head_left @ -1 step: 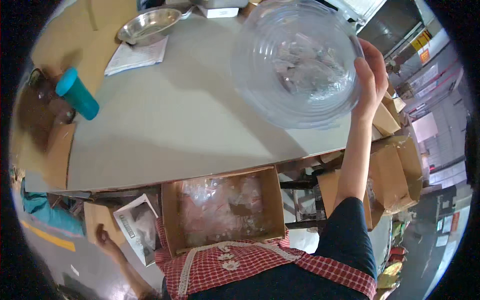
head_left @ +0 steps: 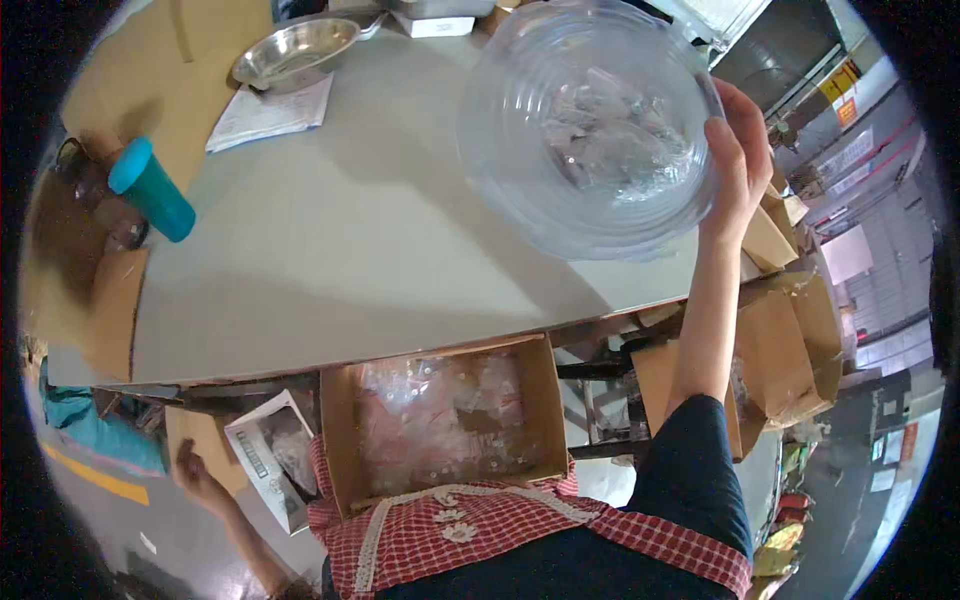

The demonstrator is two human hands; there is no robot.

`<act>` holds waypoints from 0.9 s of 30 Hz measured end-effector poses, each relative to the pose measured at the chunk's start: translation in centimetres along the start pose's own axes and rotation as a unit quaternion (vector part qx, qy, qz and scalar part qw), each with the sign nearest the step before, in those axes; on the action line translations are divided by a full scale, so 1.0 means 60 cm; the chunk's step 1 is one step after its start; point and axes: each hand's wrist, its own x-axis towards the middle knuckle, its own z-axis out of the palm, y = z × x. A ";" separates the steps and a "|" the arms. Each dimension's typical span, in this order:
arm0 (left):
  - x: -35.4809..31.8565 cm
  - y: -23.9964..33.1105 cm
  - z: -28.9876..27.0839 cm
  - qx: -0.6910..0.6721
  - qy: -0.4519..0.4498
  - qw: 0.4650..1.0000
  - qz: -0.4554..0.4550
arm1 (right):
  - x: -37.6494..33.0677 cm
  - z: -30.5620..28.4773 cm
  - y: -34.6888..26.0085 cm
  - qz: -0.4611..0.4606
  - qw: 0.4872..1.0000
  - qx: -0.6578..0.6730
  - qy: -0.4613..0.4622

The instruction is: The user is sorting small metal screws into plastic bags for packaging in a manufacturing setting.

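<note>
At the upper right, my right hand is closed on the rim of a large clear plastic basin. The thumb lies on the near side of the rim. Small clear plastic bags lie heaped in the basin, their contents too blurred to name. Low on the left, my left hand hangs beside the table with loose fingers apart and nothing in it. Nearest to it are a cardboard piece and a white open box. Against my apron stands a cardboard box of small clear bags.
On the grey table are a teal bottle, papers and a shallow steel bowl. A white box stands at the back. Open cartons crowd the right side. A teal bag lies at the lower left.
My left hand has moved slightly up and to the left. My right hand keeps its hold on the basin, and the whole view has shifted a little.
</note>
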 end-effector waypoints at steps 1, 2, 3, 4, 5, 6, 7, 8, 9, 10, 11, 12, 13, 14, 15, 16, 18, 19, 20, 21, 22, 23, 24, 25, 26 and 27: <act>0.026 0.075 0.013 0.024 0.015 0.998 0.049 | 0.003 -0.001 -0.001 -0.004 1.000 -0.003 -0.008; 0.044 0.142 0.024 0.018 0.025 0.997 0.074 | 0.001 0.007 -0.002 -0.008 1.000 0.002 -0.009; 0.060 0.199 0.043 0.009 0.032 0.995 0.098 | -0.002 0.015 -0.009 0.004 1.000 0.026 0.001; 0.070 0.248 0.060 0.010 0.038 0.994 0.098 | -0.004 0.027 -0.011 0.018 0.998 0.054 0.010; 0.077 0.292 0.082 -0.035 0.020 0.992 0.119 | -0.003 0.036 -0.009 0.015 0.998 0.056 0.009; 0.080 0.339 0.110 -0.080 0.000 0.987 0.140 | -0.002 0.041 -0.006 -0.049 0.998 -0.032 0.011; 0.073 0.399 0.146 -0.072 -0.037 0.983 0.163 | -0.003 0.049 -0.004 -0.110 0.986 -0.122 0.014; 0.066 0.453 0.183 -0.059 -0.075 0.978 0.185 | -0.006 0.070 -0.010 -0.143 0.974 -0.172 -0.010; 0.069 0.473 0.228 -0.081 -0.109 0.945 0.298 | -0.012 0.106 -0.014 -0.167 0.969 -0.180 -0.031; 0.040 0.556 0.293 -0.012 -0.168 0.925 0.341 | -0.015 0.110 -0.018 -0.190 0.955 -0.223 -0.055; 0.024 0.618 0.327 -0.051 -0.230 0.882 0.407 | -0.021 0.141 -0.017 -0.203 0.955 -0.199 -0.083; 0.006 0.665 0.352 -0.074 -0.279 0.859 0.423 | -0.027 0.169 -0.018 -0.219 0.955 -0.168 -0.110; -0.010 0.690 0.391 -0.111 -0.282 0.851 0.428 | -0.032 0.173 -0.015 -0.219 0.956 -0.164 -0.107; -0.021 0.704 0.431 -0.146 -0.283 0.844 0.432 | -0.034 0.177 -0.011 -0.214 0.959 -0.156 -0.101; -0.029 0.716 0.465 -0.191 -0.303 0.855 0.376 | -0.037 0.173 -0.003 -0.209 0.961 -0.151 -0.095; -0.031 0.726 0.493 -0.234 -0.319 0.862 0.318 | -0.046 0.150 0.021 -0.180 0.966 -0.182 -0.039; -0.016 0.760 0.534 -0.300 -0.342 0.859 0.235 | -0.068 0.078 0.097 -0.078 0.968 -0.215 0.103; -0.007 0.776 0.554 -0.364 -0.365 0.844 0.149 | -0.088 0.035 0.137 -0.005 0.966 -0.213 0.143; 0.000 0.789 0.576 -0.367 -0.368 0.841 0.150 | -0.110 -0.008 0.188 0.067 0.965 -0.191 0.168; 0.012 0.790 0.596 -0.390 -0.362 0.836 0.136 | -0.130 -0.015 0.197 0.180 0.964 -0.094 0.170; 0.024 0.788 0.607 -0.408 -0.352 0.833 0.123 | -0.144 -0.007 0.191 0.248 0.959 -0.018 0.135; 0.030 0.792 0.616 -0.403 -0.347 0.838 0.124 | -0.151 0.000 0.183 0.312 0.943 0.057 0.099; 0.032 0.796 0.624 -0.448 -0.339 0.825 0.066 | -0.153 0.012 0.177 0.313 0.943 0.065 0.096; 0.031 0.801 0.641 -0.494 -0.333 0.803 0.004 | -0.154 0.017 0.176 0.304 0.943 0.086 0.100; 0.037 0.806 0.652 -0.491 -0.328 0.807 0.006 | -0.151 0.028 0.171 0.295 0.943 0.113 0.102; 0.046 0.810 0.660 -0.518 -0.328 0.790 -0.022 | -0.140 0.033 0.164 0.295 0.943 0.120 0.097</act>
